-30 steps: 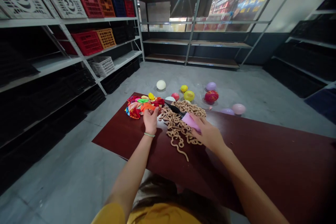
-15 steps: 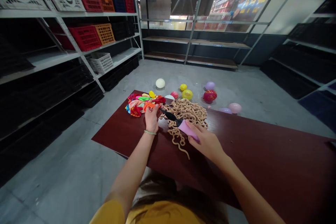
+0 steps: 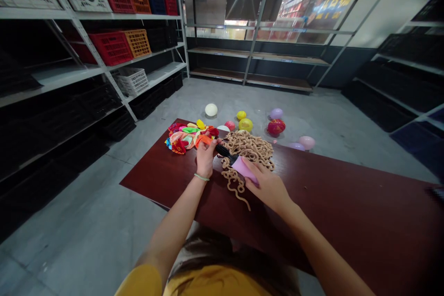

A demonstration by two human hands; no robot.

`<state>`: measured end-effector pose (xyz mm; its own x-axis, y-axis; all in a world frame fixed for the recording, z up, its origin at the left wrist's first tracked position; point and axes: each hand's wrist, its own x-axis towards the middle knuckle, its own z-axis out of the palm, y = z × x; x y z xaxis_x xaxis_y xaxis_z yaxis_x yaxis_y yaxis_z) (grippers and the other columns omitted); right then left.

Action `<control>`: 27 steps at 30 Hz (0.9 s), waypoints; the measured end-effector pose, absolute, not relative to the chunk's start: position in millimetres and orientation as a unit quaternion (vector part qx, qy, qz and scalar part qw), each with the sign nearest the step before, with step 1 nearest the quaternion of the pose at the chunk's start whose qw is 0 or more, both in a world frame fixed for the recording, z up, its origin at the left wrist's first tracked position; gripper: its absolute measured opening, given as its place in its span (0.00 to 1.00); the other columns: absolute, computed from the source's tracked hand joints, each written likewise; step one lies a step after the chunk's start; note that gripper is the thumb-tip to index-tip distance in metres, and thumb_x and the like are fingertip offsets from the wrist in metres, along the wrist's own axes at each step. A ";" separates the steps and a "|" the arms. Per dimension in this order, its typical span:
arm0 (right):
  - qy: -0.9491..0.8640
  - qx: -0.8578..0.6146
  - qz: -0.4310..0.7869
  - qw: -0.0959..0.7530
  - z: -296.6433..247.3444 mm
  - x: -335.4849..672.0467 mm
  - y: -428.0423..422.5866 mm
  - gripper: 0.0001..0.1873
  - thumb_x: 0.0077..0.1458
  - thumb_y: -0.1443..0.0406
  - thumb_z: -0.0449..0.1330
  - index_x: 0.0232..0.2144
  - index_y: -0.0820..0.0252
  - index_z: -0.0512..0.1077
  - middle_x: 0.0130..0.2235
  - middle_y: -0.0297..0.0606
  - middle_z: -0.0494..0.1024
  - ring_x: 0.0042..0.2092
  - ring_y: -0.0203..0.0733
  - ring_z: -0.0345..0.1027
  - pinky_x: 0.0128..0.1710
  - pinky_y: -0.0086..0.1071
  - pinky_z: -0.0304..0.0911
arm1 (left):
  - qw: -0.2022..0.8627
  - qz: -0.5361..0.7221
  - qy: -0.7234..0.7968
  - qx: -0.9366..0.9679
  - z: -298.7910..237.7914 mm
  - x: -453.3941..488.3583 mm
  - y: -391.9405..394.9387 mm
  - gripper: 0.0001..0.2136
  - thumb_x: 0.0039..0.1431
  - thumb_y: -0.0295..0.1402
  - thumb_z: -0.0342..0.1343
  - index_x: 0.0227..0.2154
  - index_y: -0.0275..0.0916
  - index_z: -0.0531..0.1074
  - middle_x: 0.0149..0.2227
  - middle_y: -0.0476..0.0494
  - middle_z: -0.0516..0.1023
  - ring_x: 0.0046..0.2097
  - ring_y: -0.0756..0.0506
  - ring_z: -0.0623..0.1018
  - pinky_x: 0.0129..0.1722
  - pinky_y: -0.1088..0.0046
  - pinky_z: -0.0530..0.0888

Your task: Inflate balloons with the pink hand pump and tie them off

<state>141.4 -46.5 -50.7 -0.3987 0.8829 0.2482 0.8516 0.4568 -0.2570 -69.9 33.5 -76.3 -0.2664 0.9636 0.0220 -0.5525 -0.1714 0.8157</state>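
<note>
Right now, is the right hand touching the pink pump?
Touching. The head view shows the right hand closed around the pink pump, no gap between them.

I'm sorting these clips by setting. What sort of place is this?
Most likely a storeroom or warehouse: metal shelving racks holding plastic crates line the walls, the floor is bare concrete, and inflated balloons lie loose on it beyond the dark red table.
</note>
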 end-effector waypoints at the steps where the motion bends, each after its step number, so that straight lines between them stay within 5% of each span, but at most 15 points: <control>1: -0.835 -0.519 0.043 0.179 -51.3 139.2 -47.1 0.34 0.61 0.63 0.55 0.68 0.49 0.56 0.53 0.43 0.76 0.48 0.52 0.73 0.44 0.43 0.71 | 0.542 0.715 0.345 0.277 -76.4 -68.4 32.6 0.27 0.56 0.38 0.64 0.56 0.40 0.63 0.38 0.45 0.80 0.40 0.44 0.81 0.44 0.63 0.77; 7: -0.833 -0.502 0.049 0.228 -58.0 131.0 -53.1 0.34 0.61 0.62 0.56 0.67 0.56 0.54 0.58 0.48 0.73 0.54 0.53 0.70 0.52 0.46 0.69 | 0.635 0.713 0.226 0.190 -60.5 -50.9 20.9 0.15 0.59 0.43 0.62 0.42 0.37 0.71 0.33 0.46 0.76 0.37 0.47 0.78 0.47 0.64 0.75; 12: -0.831 -0.483 0.086 0.261 -60.6 139.3 -58.0 0.36 0.63 0.61 0.55 0.69 0.54 0.49 0.60 0.46 0.71 0.58 0.52 0.67 0.57 0.47 0.65 | 0.648 0.719 0.192 0.158 -40.4 -28.6 12.3 0.16 0.62 0.48 0.57 0.29 0.39 0.66 0.27 0.50 0.69 0.31 0.50 0.74 0.40 0.69 0.76; 19: -0.809 -0.536 0.110 0.214 -56.5 154.8 -80.6 0.38 0.65 0.57 0.54 0.71 0.45 0.42 0.59 0.43 0.72 0.54 0.54 0.72 0.45 0.45 0.73 | 0.570 0.761 0.240 0.195 -19.0 -18.3 14.2 0.16 0.63 0.45 0.57 0.28 0.40 0.63 0.23 0.54 0.62 0.21 0.54 0.63 0.18 0.79 0.62; 27: -0.805 -0.546 0.103 0.207 -69.9 196.0 -121.9 0.36 0.64 0.56 0.56 0.70 0.41 0.48 0.55 0.39 0.75 0.48 0.48 0.77 0.39 0.36 0.74 | 0.556 0.773 0.247 0.180 10.7 -55.0 28.1 0.11 0.63 0.40 0.57 0.33 0.41 0.64 0.23 0.55 0.61 0.19 0.55 0.62 0.16 0.81 0.58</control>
<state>196.0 -121.9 -69.9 -0.3173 0.9223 0.2209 0.8367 0.3819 -0.3926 -55.0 28.1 10.7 -0.3163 0.9487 0.0031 -0.7709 -0.2589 0.5820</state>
